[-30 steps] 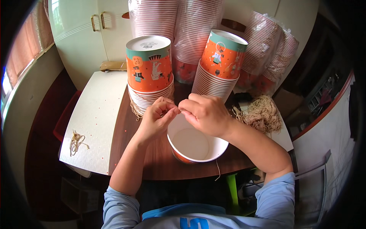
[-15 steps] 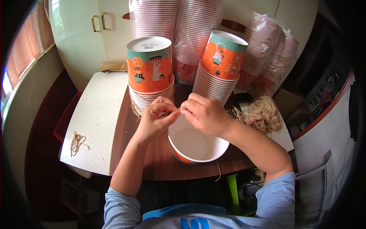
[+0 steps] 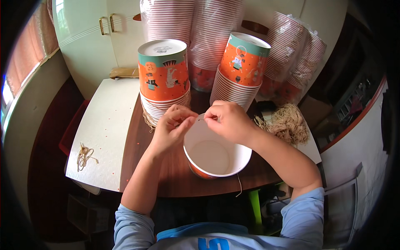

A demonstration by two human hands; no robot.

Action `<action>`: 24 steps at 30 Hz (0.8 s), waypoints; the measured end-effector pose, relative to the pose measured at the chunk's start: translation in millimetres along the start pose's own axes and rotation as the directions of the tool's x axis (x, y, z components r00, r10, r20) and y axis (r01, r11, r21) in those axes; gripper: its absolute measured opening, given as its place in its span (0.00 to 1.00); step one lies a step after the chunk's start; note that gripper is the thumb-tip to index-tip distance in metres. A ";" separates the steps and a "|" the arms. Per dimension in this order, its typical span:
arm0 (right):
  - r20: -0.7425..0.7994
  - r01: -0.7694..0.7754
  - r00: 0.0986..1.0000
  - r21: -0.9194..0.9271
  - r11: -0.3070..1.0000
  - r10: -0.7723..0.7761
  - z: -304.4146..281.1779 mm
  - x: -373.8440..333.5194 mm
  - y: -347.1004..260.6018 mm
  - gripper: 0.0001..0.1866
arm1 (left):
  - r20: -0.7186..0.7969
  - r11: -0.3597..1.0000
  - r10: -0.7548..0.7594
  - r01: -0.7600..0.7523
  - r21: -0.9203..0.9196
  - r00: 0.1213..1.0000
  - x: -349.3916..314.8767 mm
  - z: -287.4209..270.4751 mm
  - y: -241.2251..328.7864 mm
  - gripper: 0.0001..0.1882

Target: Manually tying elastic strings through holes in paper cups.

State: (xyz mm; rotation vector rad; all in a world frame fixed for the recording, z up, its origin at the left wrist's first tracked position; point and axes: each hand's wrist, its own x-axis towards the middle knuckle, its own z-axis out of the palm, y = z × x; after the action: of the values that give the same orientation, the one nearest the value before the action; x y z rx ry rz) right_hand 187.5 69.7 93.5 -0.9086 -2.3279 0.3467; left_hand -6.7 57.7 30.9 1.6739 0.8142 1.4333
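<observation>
A white-lined paper bucket [image 3: 210, 156] with an orange outside stands mouth up at the table's near edge. Over its far rim, my left hand [image 3: 177, 123] pinches with thumb and forefinger; what lies in that pinch is too small to make out. My right hand [image 3: 229, 121] is closed too, its fingertips on a short bit of string beside a small dark hole in the bucket wall. A thin string end [image 3: 239, 187] hangs down near the bucket's front right side.
Behind my hands stand two stacks of upturned orange buckets, a left stack [image 3: 163, 77] draped with cords and a right stack [image 3: 241, 68]. Bagged bucket stacks [image 3: 216, 33] rise at the back. A tangled string heap [image 3: 287, 125] lies right, a small cord bundle [image 3: 86, 158] left.
My hands have drawn slightly apart, the right one moving a little to the right, which bares the bucket's far inner wall and its small hole. The bucket has barely shifted.
</observation>
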 end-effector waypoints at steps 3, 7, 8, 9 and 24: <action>0.017 -0.104 0.994 -0.016 0.994 0.104 6.4 1.2 14.7 0.04 | -0.060 0.992 -0.124 0.123 -0.021 0.991 1.2 -0.1 -10.5 0.09; 0.059 -0.150 0.986 -0.082 0.985 0.155 13.6 3.6 14.3 0.06 | -0.023 0.961 -0.261 0.258 -0.103 0.965 4.2 -0.4 -22.3 0.11; 0.062 -0.143 0.987 -0.116 0.983 0.151 15.7 4.4 13.8 0.06 | -0.024 0.961 -0.262 0.258 -0.105 0.965 4.2 -1.5 -24.7 0.11; 0.064 -0.143 0.986 -0.117 0.983 0.151 17.0 5.3 13.2 0.06 | -0.005 0.952 -0.281 0.279 -0.126 0.960 4.1 -2.4 -26.7 0.11; 0.076 -0.157 0.982 -0.204 0.966 0.175 19.1 8.1 11.8 0.07 | 0.059 0.939 -0.321 0.326 -0.107 0.945 2.9 1.1 -23.1 0.11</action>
State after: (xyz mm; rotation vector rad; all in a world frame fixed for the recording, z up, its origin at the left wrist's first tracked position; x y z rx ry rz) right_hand 177.1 83.4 77.0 -1.2130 -2.4091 0.2335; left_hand -4.8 71.5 12.2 1.4018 0.9181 1.1902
